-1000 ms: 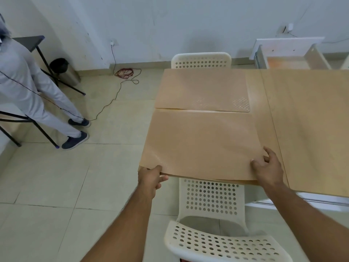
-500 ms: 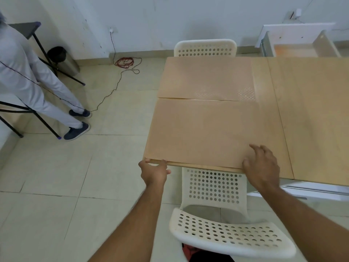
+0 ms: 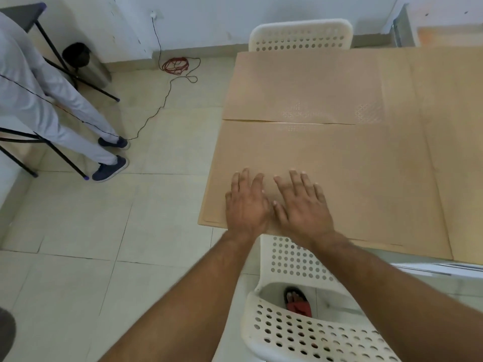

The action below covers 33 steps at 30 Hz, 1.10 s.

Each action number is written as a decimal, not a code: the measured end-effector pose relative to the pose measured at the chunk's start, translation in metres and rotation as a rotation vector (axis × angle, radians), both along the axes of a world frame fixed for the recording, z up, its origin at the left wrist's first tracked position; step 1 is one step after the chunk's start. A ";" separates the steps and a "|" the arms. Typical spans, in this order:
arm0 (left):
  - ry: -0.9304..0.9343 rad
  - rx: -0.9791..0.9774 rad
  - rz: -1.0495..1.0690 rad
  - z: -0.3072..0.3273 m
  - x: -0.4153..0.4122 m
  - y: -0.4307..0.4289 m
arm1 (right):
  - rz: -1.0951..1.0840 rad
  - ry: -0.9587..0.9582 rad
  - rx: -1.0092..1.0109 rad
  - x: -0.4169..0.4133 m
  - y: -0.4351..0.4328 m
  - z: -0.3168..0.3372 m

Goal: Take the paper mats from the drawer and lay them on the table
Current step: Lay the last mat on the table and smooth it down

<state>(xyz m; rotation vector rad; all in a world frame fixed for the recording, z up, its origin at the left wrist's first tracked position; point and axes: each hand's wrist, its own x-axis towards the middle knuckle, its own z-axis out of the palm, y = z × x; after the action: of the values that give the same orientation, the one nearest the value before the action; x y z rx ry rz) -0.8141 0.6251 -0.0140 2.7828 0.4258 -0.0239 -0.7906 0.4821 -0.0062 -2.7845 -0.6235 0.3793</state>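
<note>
A: Where are the hands?

B: Both lie palm-down on the near paper mat (image 3: 339, 176), side by side and close to its front edge. The left hand (image 3: 247, 205) and the right hand (image 3: 304, 207) almost touch at the thumbs.

A: Are they gripping anything?

B: No. The fingers (image 3: 244, 178) of each hand are spread out flat and straight, pressed on the paper, with nothing held.

A: And the mats themselves?

B: 2 are on the tabletop (image 3: 460, 152). The near paper mat covers the front left part, its left edge running along the tabletop's left edge. The far paper mat (image 3: 303, 84) lies just behind it, the 2 meeting along a thin seam; whether they overlap there I cannot tell. The far one shows faint patches of embossed dots near that seam.

A: What else is around?

B: A white perforated chair (image 3: 300, 333) stands right under the arms, pushed up to the front edge, and a second white chair (image 3: 300, 33) stands at the far edge. On the tiled floor (image 3: 78, 231) to the left stands another person in pale trousers (image 3: 60, 111) and dark shoes, with a coiled red cable (image 3: 175, 65) near the wall.
</note>
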 end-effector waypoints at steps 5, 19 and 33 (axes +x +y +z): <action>0.110 0.035 -0.036 -0.020 0.005 0.011 | 0.045 -0.017 -0.104 0.009 0.006 -0.024; 0.190 0.069 0.005 -0.015 0.006 0.013 | -0.317 -0.002 -0.175 0.006 -0.080 -0.024; 0.136 -0.054 0.055 0.002 0.033 0.000 | -0.361 0.006 -0.057 0.032 -0.077 0.000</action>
<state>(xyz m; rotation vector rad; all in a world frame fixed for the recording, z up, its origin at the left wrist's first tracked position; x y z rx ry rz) -0.7816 0.6251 -0.0117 2.7246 0.5271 -0.2093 -0.7586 0.4052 -0.0061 -2.8683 -0.1017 0.3320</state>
